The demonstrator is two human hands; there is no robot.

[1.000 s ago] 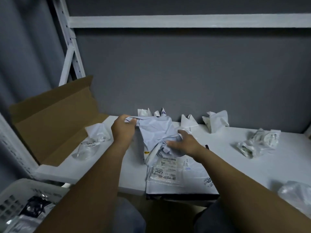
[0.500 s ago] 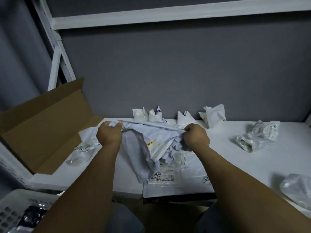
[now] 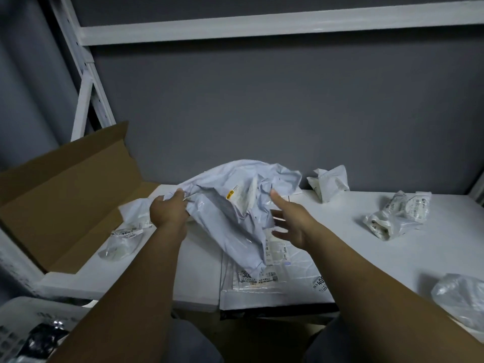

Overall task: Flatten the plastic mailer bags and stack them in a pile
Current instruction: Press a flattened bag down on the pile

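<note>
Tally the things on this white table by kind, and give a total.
Held mailer, gripped by left hand: 1
Crumpled bag clumps, left, back, right, near right: 4
Flattened pile: 1
Cardboard box: 1
Total: 7
Others may hide behind the mailer.

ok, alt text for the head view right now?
A person's left hand grips a crumpled white plastic mailer bag over a flat pile of labelled white mailers on a white shelf, the right hand open beside it. More crumpled bags lie around; an open brown cardboard box stands at left.
</note>
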